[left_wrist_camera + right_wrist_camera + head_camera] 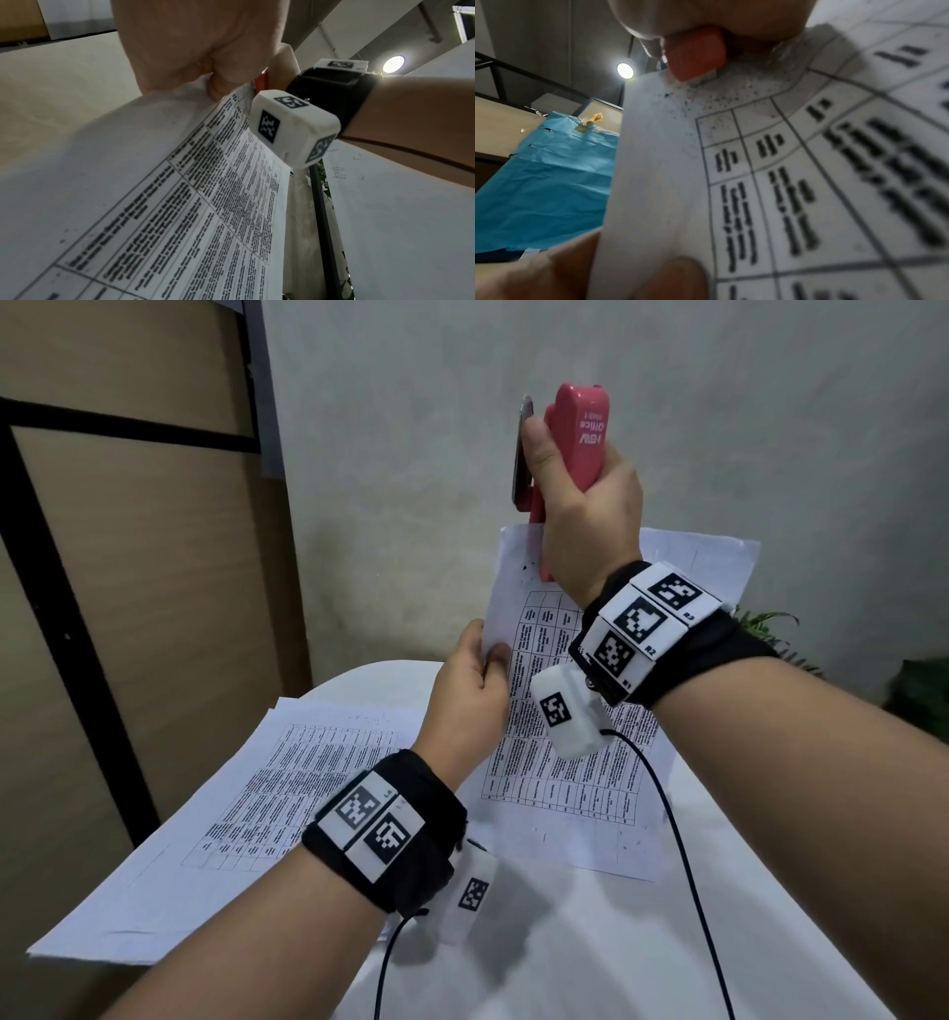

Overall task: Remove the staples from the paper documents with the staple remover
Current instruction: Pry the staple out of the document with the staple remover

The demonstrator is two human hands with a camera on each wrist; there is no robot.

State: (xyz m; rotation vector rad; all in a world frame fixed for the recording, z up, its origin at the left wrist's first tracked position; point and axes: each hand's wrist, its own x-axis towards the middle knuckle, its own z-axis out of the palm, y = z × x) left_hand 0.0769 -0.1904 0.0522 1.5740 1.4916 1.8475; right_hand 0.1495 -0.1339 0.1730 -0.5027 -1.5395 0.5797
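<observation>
Both hands grip: right hand [585, 505] stapler [575, 449], left hand [467, 695] pinching document [560, 762]

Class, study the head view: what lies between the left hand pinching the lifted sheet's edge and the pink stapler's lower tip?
Only the lifted sheet itself: a bare speckled margin runs from the left hand up to the pink stapler gripped by the right hand.

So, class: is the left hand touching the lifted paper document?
Touching. The head view shows the left hand pinching the lifted document's left edge.
</observation>
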